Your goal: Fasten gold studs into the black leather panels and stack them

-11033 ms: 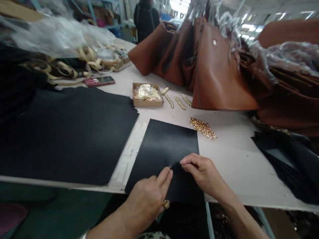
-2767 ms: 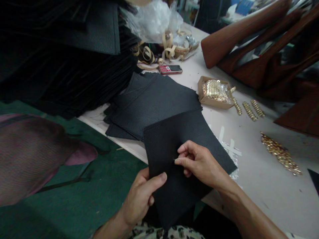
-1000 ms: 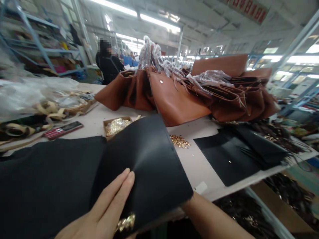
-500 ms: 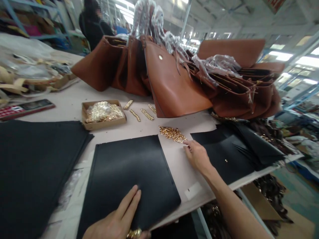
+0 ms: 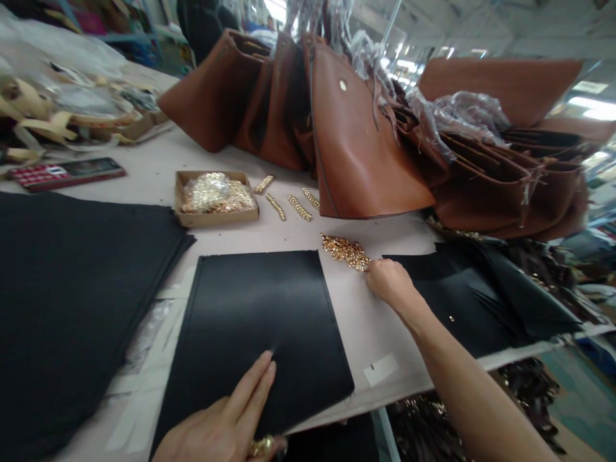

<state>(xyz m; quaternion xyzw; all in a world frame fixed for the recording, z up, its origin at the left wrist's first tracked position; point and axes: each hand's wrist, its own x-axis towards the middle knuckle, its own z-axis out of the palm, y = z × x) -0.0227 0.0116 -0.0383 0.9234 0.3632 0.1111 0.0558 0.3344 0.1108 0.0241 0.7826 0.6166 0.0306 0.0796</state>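
Note:
My left hand (image 5: 219,414) rests on a black leather panel (image 5: 260,301), two fingers stretched over its surface. Its other fingers are curled round several shiny gold metal fittings (image 5: 262,445), partly cut off by the lower edge. At the right, my right hand (image 5: 389,281) is at the near end of a loose pile of small gold fittings (image 5: 344,251). Its fingers are bent together and mostly hidden behind the hand, so what they pinch does not show.
Behind the panel stand a cardboard box (image 5: 216,219) of gold fittings and several short gold rows (image 5: 299,208). Brown leather bags (image 5: 370,154) fill the back. Black leather pieces lie left (image 5: 72,308) and right (image 5: 462,301). A red-and-black case (image 5: 72,173) lies far left.
My right hand has closed its fingers at the edge of the gold pile. My left hand stays on the panel. The view has shifted, with the bags now higher and further right.

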